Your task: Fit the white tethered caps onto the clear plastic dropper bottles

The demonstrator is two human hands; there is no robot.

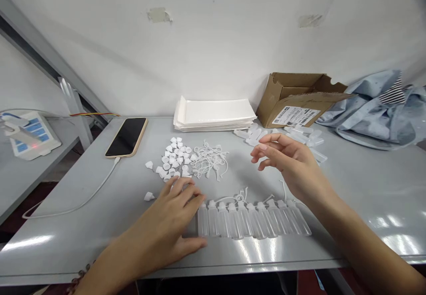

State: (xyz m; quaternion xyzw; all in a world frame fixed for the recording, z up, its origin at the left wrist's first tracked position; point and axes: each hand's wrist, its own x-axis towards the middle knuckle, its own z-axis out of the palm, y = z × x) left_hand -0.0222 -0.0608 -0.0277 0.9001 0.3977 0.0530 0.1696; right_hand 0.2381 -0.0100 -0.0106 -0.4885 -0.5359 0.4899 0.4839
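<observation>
A row of several clear plastic bottles (234,226) lies side by side near the table's front edge, with white cords around their necks. My left hand (178,217) is palm down at the row's left end, thumb stretched apart from the fingers. Its fingertips are close to the end bottle; whether they touch it I cannot tell. Over the table, above the row's right end, my right hand (288,159) hangs with loosely curved fingers and nothing visible between them. White caps (171,159) are heaped beyond my left hand, beside a tangle of white cords (209,159).
A stack of white envelopes (216,113) lies against the wall. Right of it stand an open cardboard box (296,104) and blue fabric (372,113). Clear plastic pieces (254,135) lie before the box. A phone (128,136) with a white cable (96,190) rests at left.
</observation>
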